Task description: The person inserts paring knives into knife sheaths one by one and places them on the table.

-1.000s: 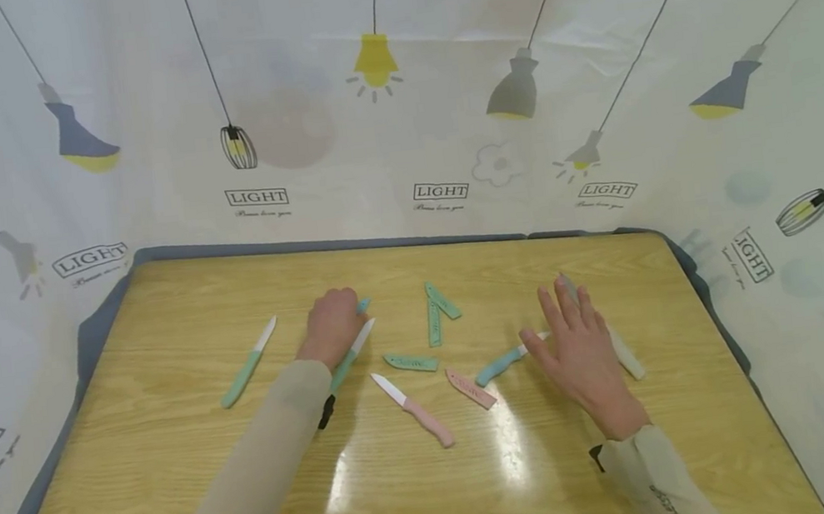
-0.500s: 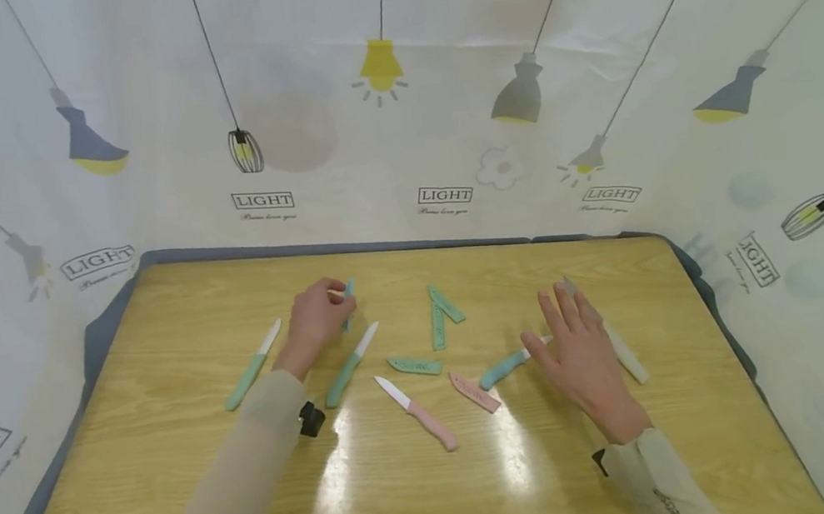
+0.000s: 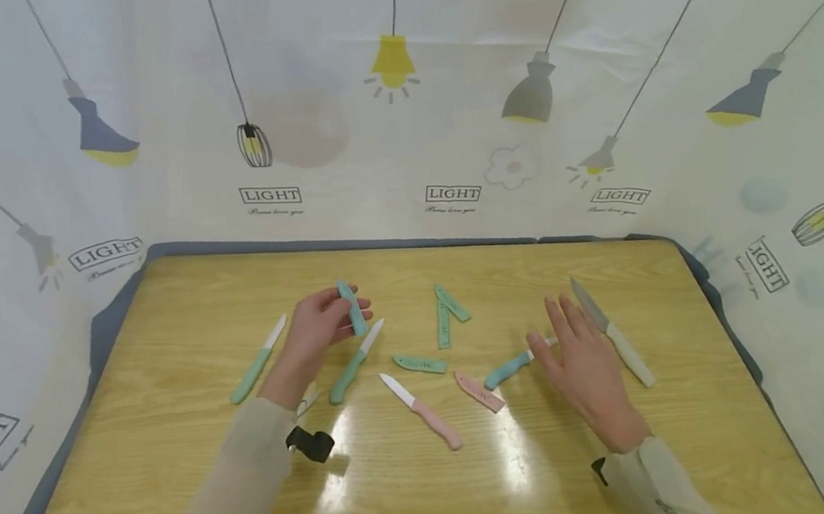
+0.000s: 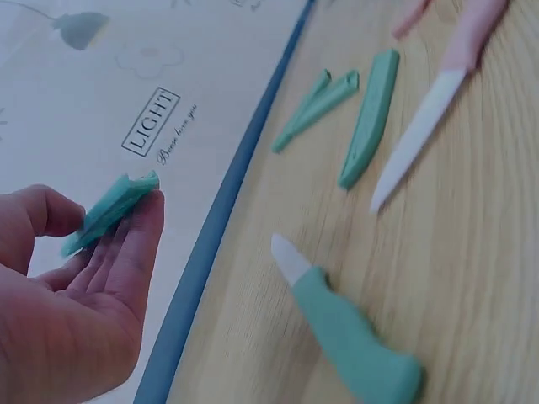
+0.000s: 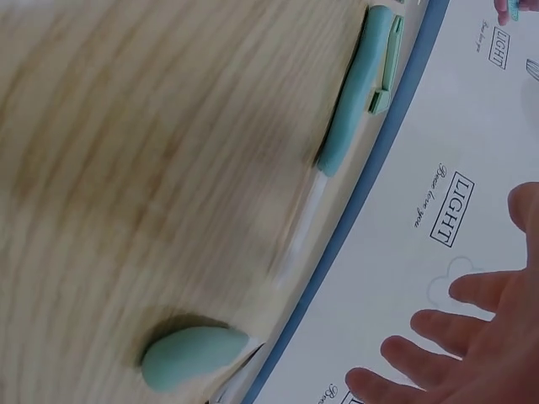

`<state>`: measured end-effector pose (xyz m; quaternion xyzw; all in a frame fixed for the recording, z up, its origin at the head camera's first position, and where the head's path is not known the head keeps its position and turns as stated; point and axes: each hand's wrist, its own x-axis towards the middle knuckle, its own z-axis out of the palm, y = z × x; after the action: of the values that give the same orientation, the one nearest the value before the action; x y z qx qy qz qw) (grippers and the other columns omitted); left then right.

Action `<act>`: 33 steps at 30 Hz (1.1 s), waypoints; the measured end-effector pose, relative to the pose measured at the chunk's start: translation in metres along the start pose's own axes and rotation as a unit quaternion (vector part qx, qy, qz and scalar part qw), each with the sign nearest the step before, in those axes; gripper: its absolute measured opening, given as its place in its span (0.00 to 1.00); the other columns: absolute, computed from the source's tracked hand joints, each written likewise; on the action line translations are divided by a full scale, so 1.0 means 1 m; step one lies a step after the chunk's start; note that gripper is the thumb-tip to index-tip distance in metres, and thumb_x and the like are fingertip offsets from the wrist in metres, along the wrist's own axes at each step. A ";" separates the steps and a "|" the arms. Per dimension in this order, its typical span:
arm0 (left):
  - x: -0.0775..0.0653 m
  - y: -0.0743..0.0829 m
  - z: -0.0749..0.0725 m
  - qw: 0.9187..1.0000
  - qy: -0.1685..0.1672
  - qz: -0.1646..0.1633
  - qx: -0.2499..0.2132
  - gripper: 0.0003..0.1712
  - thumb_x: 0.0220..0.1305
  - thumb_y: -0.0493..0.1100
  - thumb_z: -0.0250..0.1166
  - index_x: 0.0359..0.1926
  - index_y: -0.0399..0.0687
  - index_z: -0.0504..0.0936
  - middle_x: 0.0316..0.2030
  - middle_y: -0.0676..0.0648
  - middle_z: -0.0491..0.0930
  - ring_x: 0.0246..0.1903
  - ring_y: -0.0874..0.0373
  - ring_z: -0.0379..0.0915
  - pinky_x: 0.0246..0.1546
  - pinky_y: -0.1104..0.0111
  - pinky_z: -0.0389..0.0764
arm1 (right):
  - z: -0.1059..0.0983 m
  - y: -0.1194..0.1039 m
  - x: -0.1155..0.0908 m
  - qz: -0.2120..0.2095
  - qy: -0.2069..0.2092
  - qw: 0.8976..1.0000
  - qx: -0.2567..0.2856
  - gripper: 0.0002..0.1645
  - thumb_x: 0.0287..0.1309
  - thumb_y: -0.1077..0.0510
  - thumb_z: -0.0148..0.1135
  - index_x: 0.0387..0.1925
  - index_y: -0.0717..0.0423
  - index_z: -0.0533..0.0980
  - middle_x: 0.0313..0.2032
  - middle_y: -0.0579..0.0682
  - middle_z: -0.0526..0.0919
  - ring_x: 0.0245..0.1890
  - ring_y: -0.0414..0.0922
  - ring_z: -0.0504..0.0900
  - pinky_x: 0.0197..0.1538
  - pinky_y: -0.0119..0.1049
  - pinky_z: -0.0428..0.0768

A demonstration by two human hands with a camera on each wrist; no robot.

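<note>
My left hand (image 3: 307,335) pinches a blue knife sheath (image 3: 352,307) between thumb and fingers, above the table's left half. In the left wrist view the sheath (image 4: 114,210) lies along the fingers, its open end showing. Beneath that hand is a green-handled knife (image 3: 349,377) with a white blade; another green-handled knife (image 3: 251,376) lies farther left. My right hand (image 3: 586,373) is spread with straight fingers and holds nothing. Its thumb side covers part of the blade of a blue-handled knife (image 3: 508,370). To its right lies a white-handled knife (image 3: 627,352) with a grey blade.
A pink-handled knife (image 3: 433,422) lies mid-table near a pink sheath (image 3: 479,391). One green sheath (image 3: 421,364) lies above it; farther back, a green sheath (image 3: 454,303) touches another green sheath (image 3: 443,325). A printed cloth wall (image 3: 365,170) borders the wooden table (image 3: 557,485).
My left hand has raised the blue sheath and rolled from back-up to thumb-up, so the sheath shows fully. The right hand has stayed nearly in place; the view has shifted slightly.
</note>
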<state>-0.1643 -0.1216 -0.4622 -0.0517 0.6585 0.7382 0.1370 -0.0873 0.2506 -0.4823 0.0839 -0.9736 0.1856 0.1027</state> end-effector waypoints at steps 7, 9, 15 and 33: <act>-0.016 -0.003 -0.001 0.997 -0.004 -0.013 -0.078 0.25 0.72 0.36 0.53 0.66 0.30 0.65 0.56 0.30 0.74 0.51 0.49 0.78 0.50 0.66 0.80 | 0.004 -0.007 -0.005 0.047 -0.007 0.999 0.021 0.43 0.70 0.38 0.44 0.67 0.70 0.61 0.61 0.70 0.67 0.59 0.66 0.67 0.59 0.62 0.69; -0.020 -0.004 -0.001 0.996 -0.002 -0.018 -0.092 0.25 0.72 0.36 0.53 0.66 0.30 0.64 0.57 0.31 0.74 0.52 0.49 0.77 0.51 0.65 0.80 | 0.005 -0.010 -0.006 0.069 -0.021 0.997 0.018 0.43 0.69 0.36 0.44 0.64 0.72 0.64 0.56 0.71 0.71 0.54 0.65 0.71 0.55 0.60 0.73; -0.030 -0.010 -0.001 0.992 -0.005 -0.031 -0.123 0.25 0.72 0.36 0.54 0.66 0.32 0.64 0.57 0.33 0.74 0.53 0.49 0.76 0.53 0.63 0.78 | 0.010 -0.017 -0.006 0.120 -0.092 0.988 -0.013 0.47 0.67 0.30 0.39 0.53 0.74 0.71 0.42 0.66 0.78 0.36 0.58 0.79 0.36 0.50 0.81; -0.040 -0.024 -0.002 0.984 0.005 -0.043 -0.171 0.27 0.71 0.34 0.54 0.68 0.30 0.62 0.55 0.34 0.76 0.52 0.49 0.77 0.52 0.63 0.79 | 0.029 -0.038 0.006 0.131 -0.159 0.976 -0.066 0.40 0.65 0.29 0.43 0.06 0.51 0.62 0.05 0.41 0.58 0.06 0.37 0.54 0.07 0.27 0.51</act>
<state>-0.1200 -0.1265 -0.4756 -0.1062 0.5206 0.8330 0.1543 -0.0905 0.2039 -0.4938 -0.0234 -0.9901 0.1176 -0.0731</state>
